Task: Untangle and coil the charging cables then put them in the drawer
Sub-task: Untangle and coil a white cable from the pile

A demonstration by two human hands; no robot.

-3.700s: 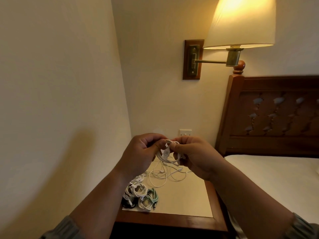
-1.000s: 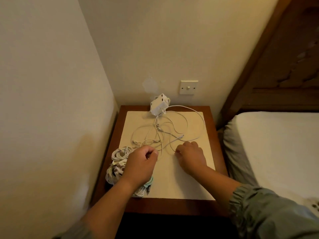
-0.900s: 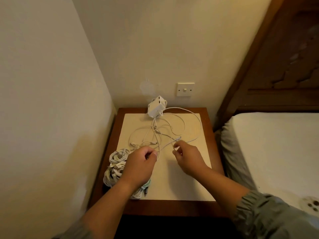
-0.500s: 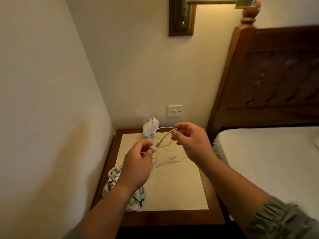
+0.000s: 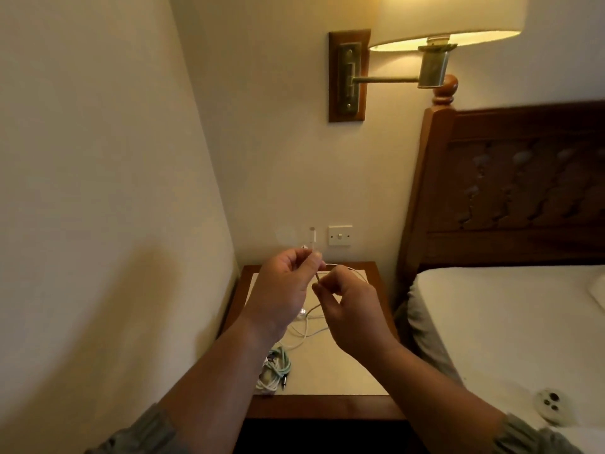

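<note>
I hold a thin white charging cable (image 5: 307,322) in the air above the nightstand (image 5: 327,409). My left hand (image 5: 283,290) pinches it just below its white plug, which sticks up past my fingers. My right hand (image 5: 348,306) pinches the same cable a little lower, close beside the left. The slack hangs down in loops onto the cream top. A bundle of coiled cables (image 5: 273,371), white and pale green, lies at the nightstand's front left corner. My hands hide the white charger block. No drawer is in sight.
A wall (image 5: 98,191) runs close along the nightstand's left side. The bed (image 5: 507,339) and its dark wooden headboard (image 5: 523,178) stand on the right. A lit wall lamp (image 5: 435,37) hangs overhead and a wall switch (image 5: 340,235) sits behind the nightstand.
Both hands rose from the nightstand with the white cable. The left hand moved up to the plug end, the right came in close below it. My view tilted upward.
</note>
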